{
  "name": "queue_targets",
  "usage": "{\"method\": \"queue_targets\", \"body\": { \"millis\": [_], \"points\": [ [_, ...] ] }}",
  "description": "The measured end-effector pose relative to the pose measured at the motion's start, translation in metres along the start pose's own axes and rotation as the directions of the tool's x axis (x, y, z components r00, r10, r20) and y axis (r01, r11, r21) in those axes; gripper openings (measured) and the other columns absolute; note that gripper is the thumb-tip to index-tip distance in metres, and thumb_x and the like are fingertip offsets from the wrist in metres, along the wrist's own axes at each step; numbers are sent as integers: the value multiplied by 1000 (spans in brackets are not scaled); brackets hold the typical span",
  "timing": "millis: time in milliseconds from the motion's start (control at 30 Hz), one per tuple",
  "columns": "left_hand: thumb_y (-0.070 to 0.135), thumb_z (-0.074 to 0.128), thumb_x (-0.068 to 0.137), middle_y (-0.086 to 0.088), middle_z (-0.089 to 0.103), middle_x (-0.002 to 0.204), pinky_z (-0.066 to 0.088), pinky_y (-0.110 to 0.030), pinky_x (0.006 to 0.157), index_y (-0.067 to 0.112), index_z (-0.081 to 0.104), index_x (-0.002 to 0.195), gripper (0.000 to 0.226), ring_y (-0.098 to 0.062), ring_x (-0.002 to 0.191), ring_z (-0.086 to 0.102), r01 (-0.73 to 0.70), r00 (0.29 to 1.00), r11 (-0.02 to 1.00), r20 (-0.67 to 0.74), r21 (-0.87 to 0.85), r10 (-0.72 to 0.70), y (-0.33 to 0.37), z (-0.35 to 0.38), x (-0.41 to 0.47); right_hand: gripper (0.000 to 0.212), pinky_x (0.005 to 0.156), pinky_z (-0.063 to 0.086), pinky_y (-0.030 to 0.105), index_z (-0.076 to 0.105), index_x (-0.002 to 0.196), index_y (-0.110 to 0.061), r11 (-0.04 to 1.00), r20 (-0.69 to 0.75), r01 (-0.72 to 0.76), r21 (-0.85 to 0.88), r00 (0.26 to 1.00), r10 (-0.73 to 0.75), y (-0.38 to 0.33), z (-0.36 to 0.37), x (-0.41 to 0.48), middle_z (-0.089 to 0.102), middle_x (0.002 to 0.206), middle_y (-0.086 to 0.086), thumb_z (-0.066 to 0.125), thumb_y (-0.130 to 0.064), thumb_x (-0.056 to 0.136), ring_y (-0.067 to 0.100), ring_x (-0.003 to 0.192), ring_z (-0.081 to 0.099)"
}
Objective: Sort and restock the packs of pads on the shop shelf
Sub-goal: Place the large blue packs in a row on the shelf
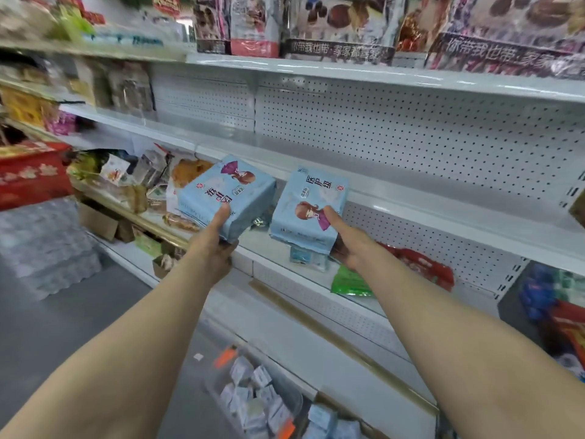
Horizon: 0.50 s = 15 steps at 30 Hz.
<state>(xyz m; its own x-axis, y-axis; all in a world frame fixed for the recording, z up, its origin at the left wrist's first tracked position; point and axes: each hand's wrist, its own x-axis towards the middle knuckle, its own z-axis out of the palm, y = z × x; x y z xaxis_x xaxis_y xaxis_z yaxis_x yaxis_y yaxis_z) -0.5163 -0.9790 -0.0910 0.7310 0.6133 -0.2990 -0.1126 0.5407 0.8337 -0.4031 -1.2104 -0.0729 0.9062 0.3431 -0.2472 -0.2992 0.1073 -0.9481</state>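
Both hands are up at the centre of the frame, each with a pale blue pack; the left hand (212, 248) grasps the left pack (221, 191) from below, thumb on its near face, fingers hidden under it; the right hand (349, 245) pinches the right pack (308, 204) at its lower right corner, thumb across the printed figure. The two packs sit side by side, slightly apart, in the air in front of the bare shelf (395, 198) with the pegboard back; neither rests on it yet.

Now the sorting call, as I read it: the right pack shows its print upright, the left one reads upside down and lies tilted; turn the left one round before it goes in, so both faces match. The right grip is only a corner pinch; set that pack down first, bottom edge flat on the board, then slide it back. Put the second touching it, faces forward, no gap.

Mind the shelf below; a green packet (348, 282) and a red packet (424, 264) lie there, not part of this row. More pale packs (253, 400) wait low in the frame, bottom centre.
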Motion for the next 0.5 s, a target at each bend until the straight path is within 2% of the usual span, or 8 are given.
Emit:
{"method": "queue_targets", "body": {
  "millis": [100,267,400,433,500],
  "points": [
    [49,83,74,-7,70,111,56,-36,86,12,59,119,63,-19,87,69,-12,1000,1000,12,-13,13,20,-3,37,83,92,59,44,71,113,-7,999,-15,24,-32,1000,-24,-12,28,26,78,98,10,89,-53,46,29,96,75],
    [42,82,78,-10,72,111,59,-32,67,10,60,124,60,-23,94,72,-52,996,998,72,-47,55,47,1,107,53,73,61,41,72,105,-7,996,-1,81,-31,997,-81,-34,64,89,79,93,11,85,-47,72,28,84,76],
    [40,80,80,-12,72,111,60,-31,61,9,60,124,57,-26,95,71,-80,991,995,105,-63,86,77,16,171,58,82,61,41,72,109,-8,992,-23,122,-23,992,-122,-56,97,155,78,96,11,86,-48,70,28,90,76],
    [40,79,82,-13,72,113,60,-33,65,10,60,126,57,-27,98,71,-88,988,994,118,-67,95,86,20,187,60,83,61,41,72,110,-7,992,-34,122,-19,992,-123,-61,106,172,78,95,11,86,-48,69,28,91,75],
    [39,77,85,-13,71,116,60,-42,81,10,58,131,57,-30,103,70,-100,983,993,145,-66,108,105,27,217,68,86,61,41,71,113,-6,994,-48,106,-14,993,-107,-70,123,204,78,97,12,87,-50,65,29,92,75]
  ]
}}
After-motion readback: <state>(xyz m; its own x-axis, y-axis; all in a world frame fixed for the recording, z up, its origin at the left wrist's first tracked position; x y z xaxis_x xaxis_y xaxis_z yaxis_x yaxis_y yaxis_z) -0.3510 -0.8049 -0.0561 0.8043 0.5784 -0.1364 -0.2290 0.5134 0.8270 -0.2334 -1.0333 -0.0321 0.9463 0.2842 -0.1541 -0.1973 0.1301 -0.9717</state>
